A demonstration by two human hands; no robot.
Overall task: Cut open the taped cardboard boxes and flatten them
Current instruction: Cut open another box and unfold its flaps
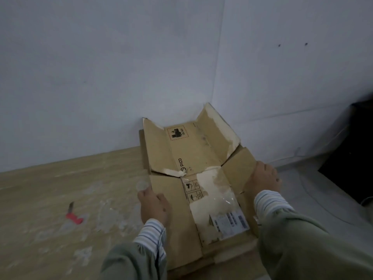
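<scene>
A brown cardboard box [193, 158], cut open and spread out, lies on the floor in the wall corner, its far flaps leaning up against the walls. Torn white patches and a shipping label [230, 221] show on its near panel. My left hand [154, 206] rests on the left edge of the near panel, fingers curled at the rim. My right hand [263, 178] grips the right flap's edge. A red-handled knife [73, 214] lies on the floor to the left, apart from both hands.
Scraps of clear tape [105, 215] litter the wooden floor [40, 188] near the knife. Grey walls [101, 77] meet behind the box. A dark object [353, 158] stands at the right, with a thin cable on the grey floor beside it.
</scene>
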